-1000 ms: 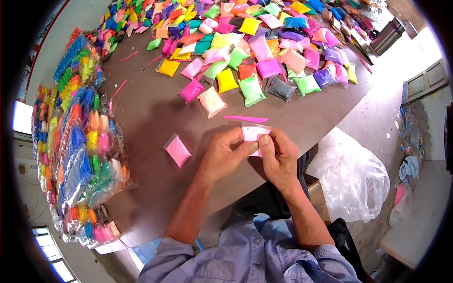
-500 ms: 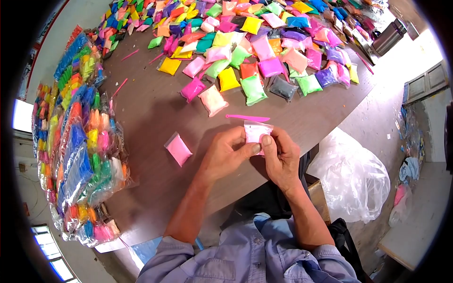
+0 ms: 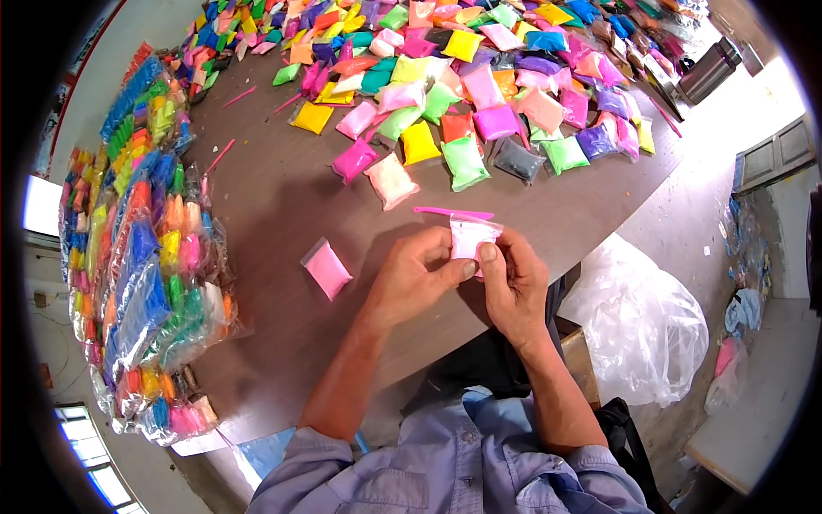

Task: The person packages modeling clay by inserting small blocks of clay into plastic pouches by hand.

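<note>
Between my two hands is a small clear packet of light pink clay (image 3: 469, 240), its flat top edge pointing away from me. My left hand (image 3: 417, 272) grips its left side with thumb and fingers. My right hand (image 3: 516, 287) pinches the right side, thumb pressed on the front; its other fingers are partly hidden behind. Just beyond the packet lies a pink plastic knife-shaped tool (image 3: 454, 212) on the table. Left of my left hand, another pink packet (image 3: 327, 270) lies flat on the brown tabletop (image 3: 282, 343).
Many colourful packets (image 3: 467, 163) are heaped across the far side. Large bags of coloured packets (image 3: 141, 265) line the left edge. A steel flask (image 3: 711, 68) stands at the far right. A translucent plastic bag (image 3: 634, 321) sits beyond the table's right edge.
Both hands still hold the pink packet, which sits slightly more upright between them. The whole view has shifted a little; the things on the table keep their places.
</note>
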A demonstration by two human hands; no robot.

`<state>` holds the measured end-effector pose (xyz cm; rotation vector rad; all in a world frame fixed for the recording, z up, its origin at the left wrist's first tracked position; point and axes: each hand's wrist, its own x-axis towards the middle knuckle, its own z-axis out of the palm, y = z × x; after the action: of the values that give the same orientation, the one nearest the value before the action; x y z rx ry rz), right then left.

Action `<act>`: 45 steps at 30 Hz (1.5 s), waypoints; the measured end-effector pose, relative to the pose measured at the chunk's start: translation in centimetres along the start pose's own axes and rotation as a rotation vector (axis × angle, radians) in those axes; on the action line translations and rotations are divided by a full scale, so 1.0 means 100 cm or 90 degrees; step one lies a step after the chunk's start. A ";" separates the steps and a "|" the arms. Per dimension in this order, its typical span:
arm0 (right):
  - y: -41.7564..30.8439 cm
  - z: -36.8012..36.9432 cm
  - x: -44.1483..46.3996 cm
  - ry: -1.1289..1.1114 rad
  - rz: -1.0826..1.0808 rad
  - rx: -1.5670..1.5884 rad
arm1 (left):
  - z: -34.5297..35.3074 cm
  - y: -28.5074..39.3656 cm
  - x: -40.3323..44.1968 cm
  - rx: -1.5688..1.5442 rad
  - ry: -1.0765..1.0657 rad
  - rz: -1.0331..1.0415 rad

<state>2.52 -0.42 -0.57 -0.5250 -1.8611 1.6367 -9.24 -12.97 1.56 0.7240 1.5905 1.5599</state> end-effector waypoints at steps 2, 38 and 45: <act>-0.002 0.000 0.000 -0.010 0.007 -0.017 | 0.000 0.001 0.001 -0.003 -0.003 -0.009; 0.009 -0.003 -0.001 -0.006 -0.044 0.022 | 0.001 -0.003 0.003 0.061 0.093 0.093; 0.003 -0.003 -0.001 -0.012 -0.017 0.011 | -0.002 -0.003 0.002 0.127 0.096 0.110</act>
<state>2.80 -0.19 -0.83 -0.4766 -1.8585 1.6442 -9.46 -12.96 1.25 0.8900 1.8565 1.6251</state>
